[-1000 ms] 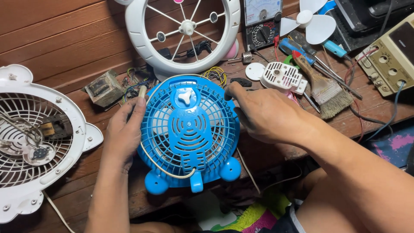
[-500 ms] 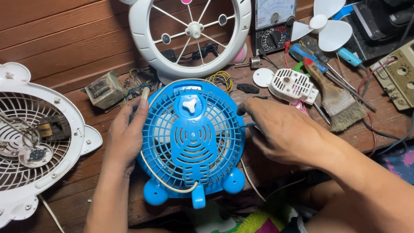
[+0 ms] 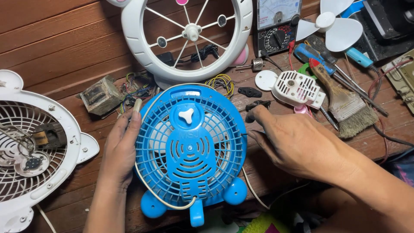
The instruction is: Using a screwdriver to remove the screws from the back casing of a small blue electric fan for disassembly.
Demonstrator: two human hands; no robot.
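Counter (image 3: 56, 47): brown wooden planks, carrying fan parts and tools on every side.
White fan frame (image 3: 142, 56): round, spoked, at the top centre, just behind the blue fan.
White fan guard (image 3: 64, 172): round, slotted, at the left edge, with a small motor part lying inside it.
Blue fan (image 3: 189, 146): small, plastic, lying grille-up at the centre of the counter; two round feet and a short stand point toward the person; a white cord loops over its lower left rim.
Right hand (image 3: 297, 144): grip loosely curled beside the fan's right rim, fingertips at or just off the rim; whether it holds anything cannot be told.
Left hand (image 3: 123, 146): grip open, palm and fingers laid flat against the fan's left rim, steadying it.
Meter (image 3: 276, 26): black with a dial, top centre-right.
Paintbrush (image 3: 345, 103): worn, wooden handle, right of the right hand.
White propeller (image 3: 336, 28): three blades, top right.
White vented cover (image 3: 297, 88): just beyond the right hand's fingers.
Transformer block (image 3: 101, 95): grey, left of the fan's top, next to tangled wires.
Screwdrivers (image 3: 340, 64): blue handles, beside the paintbrush.
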